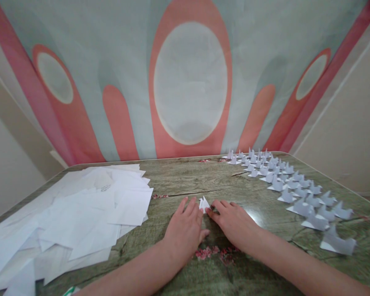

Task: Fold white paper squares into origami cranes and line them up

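Note:
A small white folded paper bird [204, 204] stands on the wood-patterned table in front of me, between my two hands. My left hand [186, 224] lies palm down at its left, fingers stretched forward and thumb apart; its fingertips touch or nearly touch the paper. From the right, my right hand [231, 220] reaches the bird with bent fingers, its fingertips at the lower right edge of the paper. The lower part of the bird is partly covered by the fingers.
Loose white paper sheets [80, 218] are heaped on the left side. Several finished white paper birds [302, 207] stand in rows along the right of the table [179, 176]. A patterned backdrop [189, 82] hangs behind the far edge.

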A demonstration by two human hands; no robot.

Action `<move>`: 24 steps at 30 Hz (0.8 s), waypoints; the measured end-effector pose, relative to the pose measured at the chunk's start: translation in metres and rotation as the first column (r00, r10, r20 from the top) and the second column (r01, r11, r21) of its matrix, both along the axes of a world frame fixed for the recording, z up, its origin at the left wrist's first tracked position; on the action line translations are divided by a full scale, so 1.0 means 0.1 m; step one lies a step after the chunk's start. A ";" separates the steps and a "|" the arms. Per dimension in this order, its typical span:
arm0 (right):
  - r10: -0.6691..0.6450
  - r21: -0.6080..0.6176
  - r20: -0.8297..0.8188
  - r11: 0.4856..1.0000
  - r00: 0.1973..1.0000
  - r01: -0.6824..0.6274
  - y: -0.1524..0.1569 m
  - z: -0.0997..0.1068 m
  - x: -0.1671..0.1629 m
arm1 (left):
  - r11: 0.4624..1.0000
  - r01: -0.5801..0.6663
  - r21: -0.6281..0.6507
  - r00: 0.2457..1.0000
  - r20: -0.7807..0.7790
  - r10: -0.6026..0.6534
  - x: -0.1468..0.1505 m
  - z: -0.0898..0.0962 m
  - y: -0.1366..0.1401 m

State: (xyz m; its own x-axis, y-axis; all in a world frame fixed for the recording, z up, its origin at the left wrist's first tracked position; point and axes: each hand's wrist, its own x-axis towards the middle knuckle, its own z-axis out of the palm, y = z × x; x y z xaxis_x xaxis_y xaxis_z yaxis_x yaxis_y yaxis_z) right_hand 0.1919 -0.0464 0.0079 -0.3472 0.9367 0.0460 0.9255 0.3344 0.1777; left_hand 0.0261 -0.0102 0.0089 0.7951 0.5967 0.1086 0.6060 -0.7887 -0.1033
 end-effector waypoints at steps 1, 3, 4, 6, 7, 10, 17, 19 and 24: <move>-0.001 -0.007 0.000 1.000 1.000 0.001 0.00 0.01 0.00 | 1.000 0.003 0.003 1.000 -0.005 -0.003 0.00 0.01 0.00; 0.001 -0.021 0.002 1.000 1.000 -0.001 0.00 0.02 0.01 | 1.000 0.005 0.007 1.000 -0.013 -0.005 0.00 0.03 0.01; 0.005 -0.028 0.002 1.000 1.000 -0.005 0.00 0.03 0.02 | 1.000 0.006 0.008 1.000 -0.018 -0.005 0.00 0.03 0.01; 0.014 -0.037 0.002 0.999 1.000 -0.014 0.00 0.04 0.02 | 1.000 0.005 0.008 1.000 -0.025 -0.005 0.00 0.03 0.02; 0.019 -0.037 0.002 0.999 1.000 -0.019 0.00 0.04 0.02 | 1.000 0.007 0.005 1.000 -0.026 -0.006 0.00 0.03 0.02; 0.038 -0.038 0.000 0.999 0.999 -0.038 -0.01 0.06 0.03 | 0.999 0.039 -0.009 0.999 -0.027 -0.039 0.00 0.03 0.04; 0.042 -0.090 0.022 0.995 0.999 -0.040 -0.04 0.10 0.04 | 0.991 0.133 -0.005 0.989 -0.070 -0.133 -0.01 0.04 0.10; 0.041 -0.086 0.014 0.995 0.999 -0.040 -0.03 0.10 0.06 | 0.989 0.149 -0.013 0.988 -0.051 -0.149 -0.01 0.05 0.11; 0.063 -0.055 -0.042 0.996 0.997 -0.065 0.02 0.03 0.07 | 0.975 0.217 -0.042 0.976 0.019 -0.216 -0.04 0.09 0.18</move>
State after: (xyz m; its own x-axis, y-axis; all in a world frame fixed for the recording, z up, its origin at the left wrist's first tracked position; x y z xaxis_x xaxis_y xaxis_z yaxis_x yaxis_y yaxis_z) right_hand 0.1989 -0.0446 0.0106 -0.4054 0.9141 0.0087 0.9080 0.4015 0.1194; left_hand 0.0224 0.0078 0.0174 0.9044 0.4152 0.0985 0.4217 -0.9049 -0.0579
